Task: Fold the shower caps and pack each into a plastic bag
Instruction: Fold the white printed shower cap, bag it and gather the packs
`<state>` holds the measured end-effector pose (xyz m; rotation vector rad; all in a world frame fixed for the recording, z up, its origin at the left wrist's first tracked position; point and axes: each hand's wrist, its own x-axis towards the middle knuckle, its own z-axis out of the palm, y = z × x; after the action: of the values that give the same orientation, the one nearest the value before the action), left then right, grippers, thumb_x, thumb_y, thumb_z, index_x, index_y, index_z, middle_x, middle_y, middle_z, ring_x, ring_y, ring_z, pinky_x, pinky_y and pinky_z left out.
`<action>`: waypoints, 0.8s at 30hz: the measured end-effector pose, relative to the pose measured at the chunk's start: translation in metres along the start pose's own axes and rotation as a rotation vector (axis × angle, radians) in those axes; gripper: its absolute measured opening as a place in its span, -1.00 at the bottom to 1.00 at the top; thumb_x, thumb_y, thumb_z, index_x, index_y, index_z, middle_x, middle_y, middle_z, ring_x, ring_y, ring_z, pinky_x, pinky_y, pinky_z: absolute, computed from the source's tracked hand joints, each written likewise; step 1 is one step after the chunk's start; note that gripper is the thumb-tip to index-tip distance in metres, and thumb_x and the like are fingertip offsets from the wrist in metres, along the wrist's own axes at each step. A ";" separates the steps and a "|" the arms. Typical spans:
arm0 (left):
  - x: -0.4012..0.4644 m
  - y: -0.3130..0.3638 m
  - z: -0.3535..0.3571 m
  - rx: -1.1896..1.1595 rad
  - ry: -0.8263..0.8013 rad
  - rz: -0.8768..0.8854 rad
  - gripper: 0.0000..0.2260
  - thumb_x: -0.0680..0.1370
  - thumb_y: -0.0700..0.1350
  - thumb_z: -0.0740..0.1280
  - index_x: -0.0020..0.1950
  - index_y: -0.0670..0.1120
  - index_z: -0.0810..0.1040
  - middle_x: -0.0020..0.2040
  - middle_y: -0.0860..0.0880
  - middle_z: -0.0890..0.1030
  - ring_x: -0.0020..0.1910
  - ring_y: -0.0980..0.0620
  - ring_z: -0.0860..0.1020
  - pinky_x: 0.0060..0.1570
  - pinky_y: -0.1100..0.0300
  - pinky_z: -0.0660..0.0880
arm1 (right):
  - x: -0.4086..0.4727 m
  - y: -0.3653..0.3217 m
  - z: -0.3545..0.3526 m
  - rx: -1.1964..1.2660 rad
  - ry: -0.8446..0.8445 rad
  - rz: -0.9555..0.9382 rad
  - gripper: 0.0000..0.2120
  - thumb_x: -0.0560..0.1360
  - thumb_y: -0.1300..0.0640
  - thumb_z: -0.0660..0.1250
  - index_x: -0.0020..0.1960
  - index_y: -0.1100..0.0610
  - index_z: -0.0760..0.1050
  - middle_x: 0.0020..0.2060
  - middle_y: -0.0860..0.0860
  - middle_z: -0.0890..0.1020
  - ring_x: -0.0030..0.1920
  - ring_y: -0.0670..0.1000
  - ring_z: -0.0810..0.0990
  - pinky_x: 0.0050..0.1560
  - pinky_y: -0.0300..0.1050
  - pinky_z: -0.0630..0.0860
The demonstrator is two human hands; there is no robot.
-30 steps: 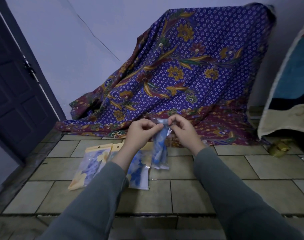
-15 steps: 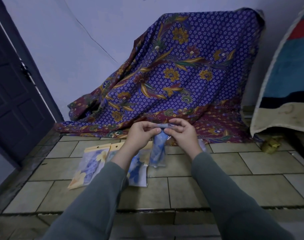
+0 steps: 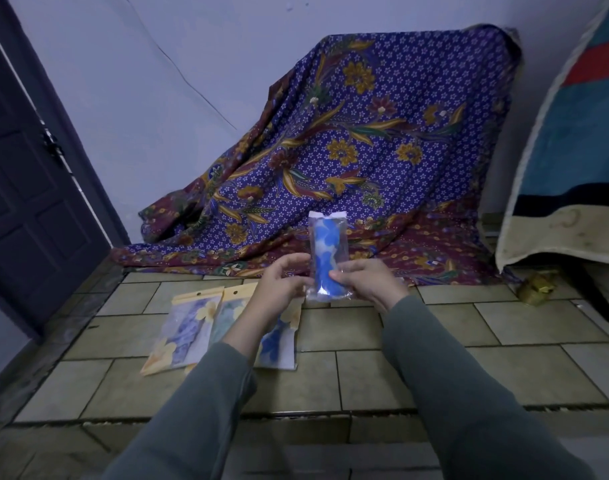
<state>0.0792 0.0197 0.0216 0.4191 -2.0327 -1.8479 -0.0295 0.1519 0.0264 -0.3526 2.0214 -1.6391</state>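
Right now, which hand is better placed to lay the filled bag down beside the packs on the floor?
The left hand, probably: the finished packs lie directly below it, while the right hand grips the plastic bag farther from them.

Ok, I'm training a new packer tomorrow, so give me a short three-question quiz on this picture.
1. True or false: the bagged shower cap is held upright, off the floor.
2. Which hand grips its lower end: A) left hand only, B) right hand only, C) both?
3. Fill in: the finished packs lie on the tiled ____.

Key: 1 true; 2 C; 3 floor.
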 end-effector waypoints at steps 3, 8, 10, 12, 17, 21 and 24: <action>0.002 -0.025 -0.001 0.323 0.078 -0.081 -0.76 0.45 0.16 0.35 0.07 0.13 0.56 0.14 0.03 0.60 0.02 -0.01 0.59 0.07 0.03 0.52 | -0.002 0.011 0.007 -0.095 0.047 0.009 -0.81 0.36 0.25 0.52 -0.07 0.22 0.57 -0.17 0.12 0.64 -0.25 0.01 0.58 -0.22 -0.17 0.52; -0.012 -0.062 -0.012 1.227 0.122 -0.408 -0.29 0.35 0.43 0.19 0.39 0.07 0.32 0.44 -0.08 0.24 0.39 -0.25 0.20 0.29 -0.18 0.24 | -0.003 0.045 0.011 -0.370 0.104 0.120 -0.86 0.38 0.20 0.49 -0.11 0.21 0.59 -0.18 0.12 0.66 -0.41 -0.06 0.51 -0.48 -0.31 0.45; -0.015 -0.071 -0.011 1.203 0.069 -0.482 -0.19 0.29 0.40 0.28 0.45 0.09 0.21 0.47 -0.08 0.18 0.42 -0.28 0.14 0.29 -0.21 0.20 | -0.001 0.060 0.014 -0.424 0.098 0.196 -0.74 0.36 0.13 0.51 -0.05 0.26 0.58 -0.20 0.13 0.67 -0.39 -0.02 0.55 -0.38 -0.21 0.51; -0.014 -0.074 -0.011 1.189 0.096 -0.473 -0.22 0.31 0.34 0.30 0.46 0.09 0.20 0.45 -0.08 0.22 0.40 -0.26 0.16 0.29 -0.19 0.24 | -0.003 0.070 0.020 -0.414 0.100 0.230 -0.73 0.33 0.09 0.54 -0.13 0.25 0.56 -0.26 0.13 0.65 -0.41 0.02 0.56 -0.33 -0.09 0.55; -0.014 -0.073 -0.014 1.132 0.174 -0.432 -0.30 0.38 0.32 0.24 0.45 0.07 0.24 0.45 -0.06 0.27 0.41 -0.22 0.18 0.29 -0.16 0.27 | -0.005 0.084 0.043 -0.408 0.084 0.213 -0.69 0.33 -0.02 0.53 -0.17 0.22 0.57 -0.25 0.10 0.63 -0.31 0.01 0.55 -0.40 -0.19 0.37; -0.017 -0.076 -0.010 1.153 0.189 -0.434 -0.27 0.39 0.40 0.16 0.48 0.09 0.20 0.49 -0.07 0.22 0.45 -0.24 0.11 0.34 -0.17 0.21 | -0.003 0.085 0.063 -0.381 0.091 0.198 -0.65 0.32 -0.04 0.52 -0.15 0.26 0.61 -0.23 0.14 0.67 -0.22 0.08 0.63 -0.24 -0.15 0.46; -0.019 -0.078 -0.007 1.171 0.180 -0.439 -0.27 0.43 0.45 0.04 0.51 0.11 0.14 0.53 -0.06 0.13 0.48 -0.26 0.03 0.38 -0.19 0.11 | -0.003 0.086 0.068 -0.391 0.087 0.214 -0.70 0.33 -0.04 0.51 -0.20 0.21 0.60 -0.26 0.10 0.66 -0.23 0.06 0.61 -0.21 -0.15 0.48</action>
<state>0.0977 0.0143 -0.0570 1.3310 -2.8219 -0.5010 0.0187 0.1176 -0.0658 -0.1925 2.3539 -1.1472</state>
